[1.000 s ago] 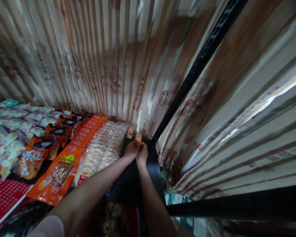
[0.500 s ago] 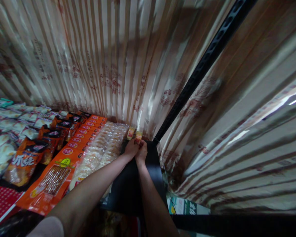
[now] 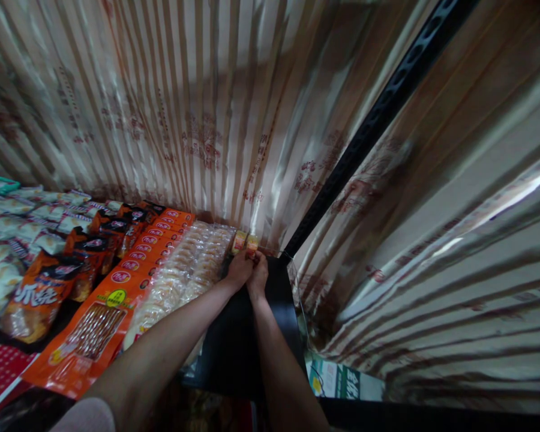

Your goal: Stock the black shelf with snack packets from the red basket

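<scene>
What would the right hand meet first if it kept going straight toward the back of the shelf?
Probably the striped foil curtain behind the shelf: the right hand, with the left hand, holds a small packet close to it. Depth there is hard to judge.

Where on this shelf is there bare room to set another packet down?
Bare black shelf shows right of the clear rice-cracker packets, under both forearms up to the black upright post. Left of that, orange snack bags lie edge to edge. Both hands crowd the small yellow packets.
</scene>
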`<state>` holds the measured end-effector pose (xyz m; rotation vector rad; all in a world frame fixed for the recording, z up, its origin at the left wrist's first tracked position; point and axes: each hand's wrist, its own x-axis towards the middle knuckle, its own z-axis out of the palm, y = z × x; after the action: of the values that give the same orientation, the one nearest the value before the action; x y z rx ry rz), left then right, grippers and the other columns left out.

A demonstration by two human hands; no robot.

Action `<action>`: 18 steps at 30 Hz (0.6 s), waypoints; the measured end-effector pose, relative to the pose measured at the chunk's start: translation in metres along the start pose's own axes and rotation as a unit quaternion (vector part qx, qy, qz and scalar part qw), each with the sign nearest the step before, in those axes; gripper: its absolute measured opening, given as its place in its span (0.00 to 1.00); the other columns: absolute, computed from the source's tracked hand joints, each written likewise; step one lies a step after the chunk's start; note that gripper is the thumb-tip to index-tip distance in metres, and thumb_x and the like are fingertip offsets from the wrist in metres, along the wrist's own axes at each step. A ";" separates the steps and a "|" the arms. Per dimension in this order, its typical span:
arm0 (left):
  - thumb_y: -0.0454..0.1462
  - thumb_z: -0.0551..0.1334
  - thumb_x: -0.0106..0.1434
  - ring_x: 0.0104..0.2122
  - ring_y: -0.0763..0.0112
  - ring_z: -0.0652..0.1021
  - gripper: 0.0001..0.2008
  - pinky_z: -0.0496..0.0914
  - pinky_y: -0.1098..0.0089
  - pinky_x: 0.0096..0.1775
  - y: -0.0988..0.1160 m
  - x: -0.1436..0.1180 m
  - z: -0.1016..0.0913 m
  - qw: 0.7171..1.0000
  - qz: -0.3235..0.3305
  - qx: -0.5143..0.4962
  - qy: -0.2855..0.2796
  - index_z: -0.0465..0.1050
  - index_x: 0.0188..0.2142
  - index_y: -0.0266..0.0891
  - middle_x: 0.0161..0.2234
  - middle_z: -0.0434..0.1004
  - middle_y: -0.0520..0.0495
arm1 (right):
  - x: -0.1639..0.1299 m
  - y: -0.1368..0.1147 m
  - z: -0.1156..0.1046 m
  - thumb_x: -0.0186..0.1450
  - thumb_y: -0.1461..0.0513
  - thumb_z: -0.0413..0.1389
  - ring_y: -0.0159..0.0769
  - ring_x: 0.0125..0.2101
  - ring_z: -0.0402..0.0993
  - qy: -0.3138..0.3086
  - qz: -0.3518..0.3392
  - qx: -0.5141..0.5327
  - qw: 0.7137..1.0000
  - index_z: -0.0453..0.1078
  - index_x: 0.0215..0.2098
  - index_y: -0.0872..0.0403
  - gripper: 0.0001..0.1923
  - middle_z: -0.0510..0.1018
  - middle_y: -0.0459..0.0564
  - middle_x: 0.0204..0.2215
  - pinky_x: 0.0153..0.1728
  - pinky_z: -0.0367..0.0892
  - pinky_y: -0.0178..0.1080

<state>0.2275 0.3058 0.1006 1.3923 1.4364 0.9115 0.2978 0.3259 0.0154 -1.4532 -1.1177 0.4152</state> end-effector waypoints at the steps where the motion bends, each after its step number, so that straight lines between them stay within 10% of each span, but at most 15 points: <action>1: 0.30 0.55 0.63 0.41 0.71 0.76 0.11 0.69 0.70 0.46 -0.001 0.001 0.000 1.000 0.002 -0.002 0.001 0.72 0.43 0.36 0.42 0.77 0.44 | 0.000 0.000 0.000 0.56 0.62 0.49 0.37 0.39 0.72 -0.002 -0.004 -0.004 1.000 0.67 0.46 0.57 0.19 0.75 0.55 0.41 0.44 0.67 0.41; 18: 0.27 0.52 0.59 0.50 0.68 0.73 0.20 0.64 0.72 0.52 -0.006 0.007 -0.003 0.999 -0.002 0.032 -0.003 0.70 0.50 0.34 0.50 0.74 0.41 | -0.001 -0.008 -0.002 0.57 0.67 0.47 0.36 0.44 0.69 -0.044 -0.015 -0.075 0.996 0.70 0.48 0.56 0.22 0.73 0.55 0.43 0.47 0.66 0.39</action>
<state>0.2230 0.3121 0.0957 1.4382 1.4748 0.8632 0.2956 0.3224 0.0223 -1.5601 -1.2617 0.3825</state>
